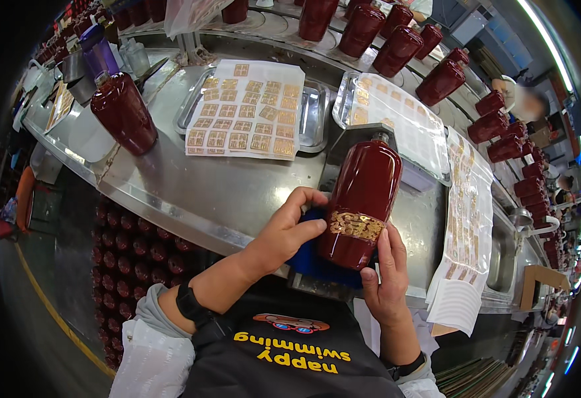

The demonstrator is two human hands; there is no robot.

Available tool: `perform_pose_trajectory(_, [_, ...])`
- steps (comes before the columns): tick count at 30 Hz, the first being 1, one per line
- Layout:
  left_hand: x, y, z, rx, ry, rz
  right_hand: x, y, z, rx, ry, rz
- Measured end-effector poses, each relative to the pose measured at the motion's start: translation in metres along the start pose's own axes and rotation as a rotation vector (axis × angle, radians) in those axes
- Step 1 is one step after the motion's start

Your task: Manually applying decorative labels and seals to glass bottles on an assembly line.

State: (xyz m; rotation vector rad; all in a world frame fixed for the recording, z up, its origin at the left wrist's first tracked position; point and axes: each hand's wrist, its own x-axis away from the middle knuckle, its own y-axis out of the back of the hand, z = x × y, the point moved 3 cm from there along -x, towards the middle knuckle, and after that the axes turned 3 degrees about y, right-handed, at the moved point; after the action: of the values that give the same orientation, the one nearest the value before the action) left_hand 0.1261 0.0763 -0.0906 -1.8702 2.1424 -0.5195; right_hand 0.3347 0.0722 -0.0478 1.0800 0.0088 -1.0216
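1. Between both hands, a glossy dark-red bottle (368,179) is sitting, its gold decal (356,226) facing the wearer.
2. At its left edge, the left hand (280,233) is touching with thumb and fingers spread; opposite, the right hand (388,278) is resting loose, unclosed fingers.
3. Beyond the grip, leftward, a decal sheet (244,109) is covering a steel tray (313,119).
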Motion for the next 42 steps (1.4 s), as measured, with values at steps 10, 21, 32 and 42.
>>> perform_pose_trajectory(10, [-0.005, 0.003, -0.001, 0.083, 0.060, 0.041, 0.000, -0.001, 0.000, 0.019, 0.009, -0.013])
perform_pose_trajectory(21, [-0.015, 0.011, -0.004, 0.052, 0.103, 0.137, 0.000, -0.001, 0.001, 0.018, -0.002, -0.006])
perform_pose_trajectory(32, [-0.022, 0.014, -0.011, 0.029, 0.149, 0.181, 0.000, -0.001, 0.000, 0.020, 0.006, -0.011])
perform_pose_trajectory(42, [-0.020, 0.013, -0.016, -0.107, 0.143, 0.169, 0.000, 0.000, 0.000, 0.004, -0.006, -0.008])
